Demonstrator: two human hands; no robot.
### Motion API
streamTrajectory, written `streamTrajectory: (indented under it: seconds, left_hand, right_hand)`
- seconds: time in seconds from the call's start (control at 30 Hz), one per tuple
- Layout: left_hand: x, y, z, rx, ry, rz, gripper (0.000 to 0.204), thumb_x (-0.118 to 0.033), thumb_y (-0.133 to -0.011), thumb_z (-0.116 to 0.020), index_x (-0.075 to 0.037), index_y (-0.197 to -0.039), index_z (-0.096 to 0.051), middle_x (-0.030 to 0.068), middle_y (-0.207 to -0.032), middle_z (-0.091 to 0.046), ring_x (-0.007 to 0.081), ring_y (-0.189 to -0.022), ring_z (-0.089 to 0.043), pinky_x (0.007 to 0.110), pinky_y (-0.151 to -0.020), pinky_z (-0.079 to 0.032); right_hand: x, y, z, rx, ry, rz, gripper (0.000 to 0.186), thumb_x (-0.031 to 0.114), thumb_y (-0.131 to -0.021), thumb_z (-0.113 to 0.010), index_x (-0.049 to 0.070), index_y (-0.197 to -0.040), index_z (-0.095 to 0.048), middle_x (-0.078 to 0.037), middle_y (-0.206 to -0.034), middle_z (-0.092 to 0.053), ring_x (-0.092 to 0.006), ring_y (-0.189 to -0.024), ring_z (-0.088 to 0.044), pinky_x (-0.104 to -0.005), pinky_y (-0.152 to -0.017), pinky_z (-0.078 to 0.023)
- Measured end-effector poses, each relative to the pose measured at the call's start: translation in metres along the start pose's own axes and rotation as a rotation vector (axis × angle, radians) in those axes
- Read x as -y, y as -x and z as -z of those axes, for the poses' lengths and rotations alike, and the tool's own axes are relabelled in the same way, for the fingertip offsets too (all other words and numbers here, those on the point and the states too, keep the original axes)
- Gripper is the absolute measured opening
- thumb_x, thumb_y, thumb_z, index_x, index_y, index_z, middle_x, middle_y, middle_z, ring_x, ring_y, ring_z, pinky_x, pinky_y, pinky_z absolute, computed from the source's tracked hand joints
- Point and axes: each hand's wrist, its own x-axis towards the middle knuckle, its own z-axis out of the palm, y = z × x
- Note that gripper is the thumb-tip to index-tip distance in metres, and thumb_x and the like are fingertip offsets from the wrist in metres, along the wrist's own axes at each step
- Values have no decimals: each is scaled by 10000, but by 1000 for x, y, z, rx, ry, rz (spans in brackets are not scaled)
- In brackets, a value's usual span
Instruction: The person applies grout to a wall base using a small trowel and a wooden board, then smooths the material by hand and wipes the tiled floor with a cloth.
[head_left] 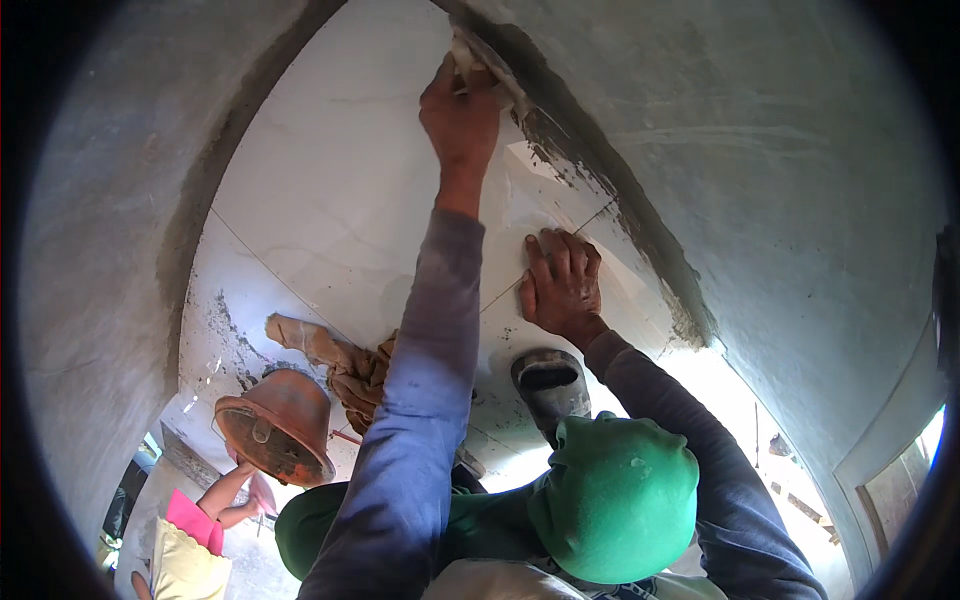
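Note:
My left hand (460,120) reaches far forward to the foot of the right wall, with its fingers closed on a pale wad (464,55). Whether the wad is cloth or sponge I cannot tell. It presses where the white floor tiles (330,170) meet a rough strip of grey mortar (560,150). Nearer to me, my right hand (563,285) rests palm down on the tiles beside a joint line, fingers stretched out and holding nothing. Grey mortar smears mark the tile edge between the hands and the wall.
A reddish-brown bucket (300,405) stands at the left, next to a crumpled brown cloth (355,375). A dark boot (550,385) and my green-clad knee (620,500) are close below. Grey walls (760,200) curve up on both sides. Another person's pink-and-yellow clothing (190,560) shows at lower left.

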Motion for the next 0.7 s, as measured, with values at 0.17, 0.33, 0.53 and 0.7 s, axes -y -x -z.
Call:
streamTrajectory:
  seconds: [0.17,0.33,0.53,0.7]
  left_hand:
    - [7,59,-32,33,-386,-68,328,-263,-1043,-649,-9,-1221,-756,169,-832,-784,245,-771,-789,431,-737,-612]
    - [11,56,-5,67,-342,9,312,-248,-1022,-669,-4,-1189,-769,177,-830,-789,274,-743,-790,440,-717,-600]
    - [-1,-51,20,90,-164,-74,307,-254,-1029,-621,-14,-1123,-788,175,-819,-787,263,-756,-779,412,-745,-614]
    - [26,34,-4,173,-377,-155,278,-273,-1006,-663,-95,-1166,-805,194,-860,-781,272,-778,-780,422,-790,-612]
  right_hand:
    - [-4,6,-5,-17,4,-14,635,341,-892,-630,47,-1454,-614,-184,-1447,-538,-371,-1402,-489,-605,-1166,-341]
    - [-8,5,0,1,-21,-12,607,304,-892,-654,23,-1428,-616,-199,-1439,-518,-404,-1369,-484,-610,-1136,-359]
    - [0,-2,1,-20,-32,14,598,288,-899,-652,16,-1430,-615,-198,-1442,-519,-411,-1374,-482,-612,-1133,-358]
    - [-1,4,-2,-4,-4,-1,604,308,-903,-643,37,-1442,-615,-187,-1442,-530,-391,-1378,-494,-607,-1141,-358]
